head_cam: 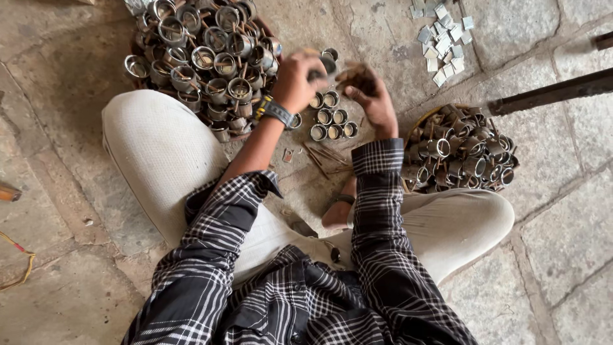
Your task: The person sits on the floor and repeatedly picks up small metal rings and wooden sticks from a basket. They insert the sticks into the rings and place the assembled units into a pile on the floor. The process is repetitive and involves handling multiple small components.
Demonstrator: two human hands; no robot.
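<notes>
Rough stone paving (562,243) is serving as the workbench, with the person sitting cross-legged on it. Both hands are meeting just ahead of the knees: the left hand (297,80) is closing its fingers around a small metal ring (328,64), while the right hand (370,96) is pinching something dark against it, too blurred to identify. By the look of it, one ring is being fitted or assembled. Directly below the hands, a short row of rings (332,118) is standing on the stone, with thin brown sticks (325,156) beside them. Left of the left hand a heaped basket of rings (204,57) is sitting; right of the right hand is a second basket (460,150). Small flat metal pieces (444,41) are lying beyond the right hand. Any next move is calling for a steady grip on the ring.
</notes>
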